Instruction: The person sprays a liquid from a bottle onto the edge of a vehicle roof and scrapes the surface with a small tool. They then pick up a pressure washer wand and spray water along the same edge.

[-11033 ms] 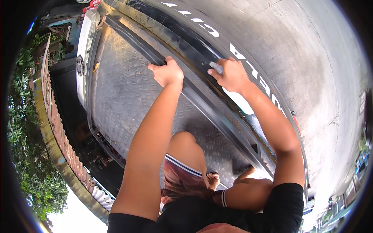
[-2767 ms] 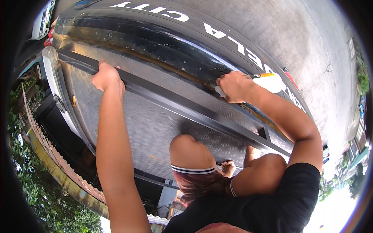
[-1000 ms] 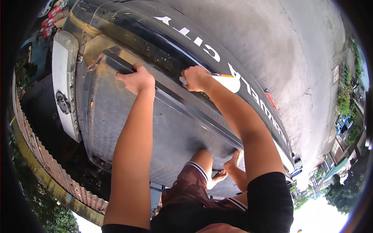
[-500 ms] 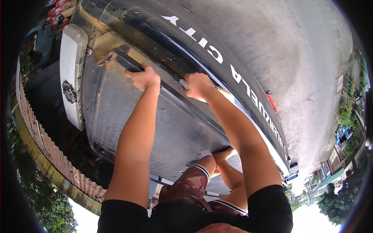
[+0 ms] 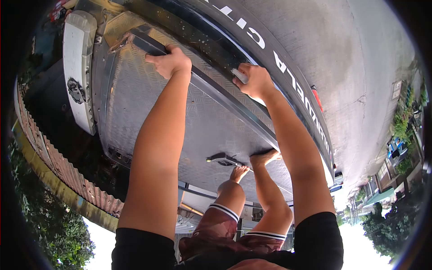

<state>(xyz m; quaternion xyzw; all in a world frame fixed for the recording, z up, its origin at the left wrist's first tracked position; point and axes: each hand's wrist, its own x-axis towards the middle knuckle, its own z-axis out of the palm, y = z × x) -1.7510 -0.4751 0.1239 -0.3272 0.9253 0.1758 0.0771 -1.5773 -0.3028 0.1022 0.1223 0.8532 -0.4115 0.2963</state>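
Observation:
My left hand (image 5: 168, 62) is closed around a dark metal rail (image 5: 216, 96) that runs diagonally across a tread-patterned metal surface (image 5: 153, 103). To the right, my right hand (image 5: 254, 80) grips a small pale, whitish object (image 5: 240, 75); its far part is hidden by my fingers. This hand is over the dark, spotted glossy panel (image 5: 198, 38) beside the rail. My bare feet (image 5: 265, 157) rest on the metal surface below.
A dark tool-like item (image 5: 222, 159) lies near my feet. White letters (image 5: 280, 63) mark the vehicle's outer side. A scuffed white panel (image 5: 76, 72) stands at left, above a corrugated rusty edge (image 5: 54, 168). Grey pavement (image 5: 360, 58) lies at right.
My right hand has moved up and to the right with the pale object. My left hand stays on the rail. The view has shifted, and the item by my feet now shows.

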